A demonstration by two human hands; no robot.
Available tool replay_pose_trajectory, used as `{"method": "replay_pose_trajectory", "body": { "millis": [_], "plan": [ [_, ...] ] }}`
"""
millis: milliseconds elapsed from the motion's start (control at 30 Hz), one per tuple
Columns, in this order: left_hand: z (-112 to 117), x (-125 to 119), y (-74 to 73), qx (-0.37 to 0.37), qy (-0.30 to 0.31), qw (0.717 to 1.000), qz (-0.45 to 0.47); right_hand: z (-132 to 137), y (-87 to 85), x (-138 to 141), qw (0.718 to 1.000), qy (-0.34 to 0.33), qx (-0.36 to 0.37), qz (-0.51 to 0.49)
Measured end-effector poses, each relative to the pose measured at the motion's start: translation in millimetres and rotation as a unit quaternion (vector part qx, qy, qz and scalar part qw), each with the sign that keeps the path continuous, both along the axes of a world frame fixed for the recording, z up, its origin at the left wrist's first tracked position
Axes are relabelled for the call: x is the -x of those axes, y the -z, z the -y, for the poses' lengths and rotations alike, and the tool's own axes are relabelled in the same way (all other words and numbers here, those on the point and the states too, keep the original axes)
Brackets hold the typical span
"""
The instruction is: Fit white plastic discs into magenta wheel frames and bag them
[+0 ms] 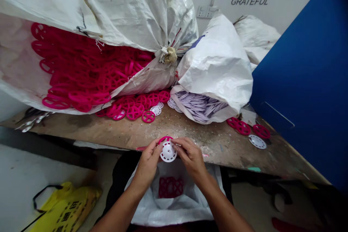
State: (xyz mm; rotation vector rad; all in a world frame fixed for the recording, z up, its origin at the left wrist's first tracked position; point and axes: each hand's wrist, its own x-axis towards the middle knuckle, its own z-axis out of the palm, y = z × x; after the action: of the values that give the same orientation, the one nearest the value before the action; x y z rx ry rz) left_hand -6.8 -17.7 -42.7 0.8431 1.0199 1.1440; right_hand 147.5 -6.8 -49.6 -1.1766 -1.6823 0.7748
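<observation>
Over a white sack [152, 208], left fingers [155, 149] and right fingers [179, 144] gripping a white plastic disc [168, 153], magenta ring [165, 139] behind it

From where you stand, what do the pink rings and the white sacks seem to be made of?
The pink rings look like glossy moulded plastic, with smooth, even spokes. The white sacks seem woven plastic, judging by their creased sheen; the weave is unclear.

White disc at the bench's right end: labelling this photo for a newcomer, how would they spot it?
Find the tall blue panel on the right, then the wooden bench beside it. Three pink plastic wheels lie there; the white disc sits just below them, the only white one.
</observation>
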Motion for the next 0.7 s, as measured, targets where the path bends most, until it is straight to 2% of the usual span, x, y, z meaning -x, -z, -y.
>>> {"method": "replay_pose_trajectory", "body": {
  "millis": [67,167,233,300,400,467,633,700],
  "plan": [
    [0,0,2.8,-0.001,-0.007,1.0,-0.012,-2,2.6,3,0.999,0.005,0.042,-0.024],
    [2,-1,3.0,0.001,-0.034,0.999,-0.005,-2,5.8,5,0.984,0.013,0.142,-0.106],
    [2,0,0.2,-0.002,-0.048,0.999,0.004,-2,4.4,3,0.967,-0.019,0.195,-0.159],
    [3,1,-3.5,0.004,-0.048,0.999,0.017,-2,-0.9,0,0.957,-0.044,0.215,-0.189],
    [2,3,-7.0,0.041,-0.046,0.997,0.055,-3,-10.9,-6,0.968,0.011,0.169,-0.185],
    [2,2,-6.9,0.059,-0.046,0.995,0.069,-3,-14.7,-7,0.981,0.045,0.122,-0.146],
    [3,1,-1.6,0.023,-0.033,0.999,0.011,-3,-14.8,1,1.0,0.01,0.012,-0.013],
    [4,3,0.6,0.004,-0.016,0.999,-0.027,-4,-14.5,3,1.0,0.005,0.009,-0.006]
  ]
}}
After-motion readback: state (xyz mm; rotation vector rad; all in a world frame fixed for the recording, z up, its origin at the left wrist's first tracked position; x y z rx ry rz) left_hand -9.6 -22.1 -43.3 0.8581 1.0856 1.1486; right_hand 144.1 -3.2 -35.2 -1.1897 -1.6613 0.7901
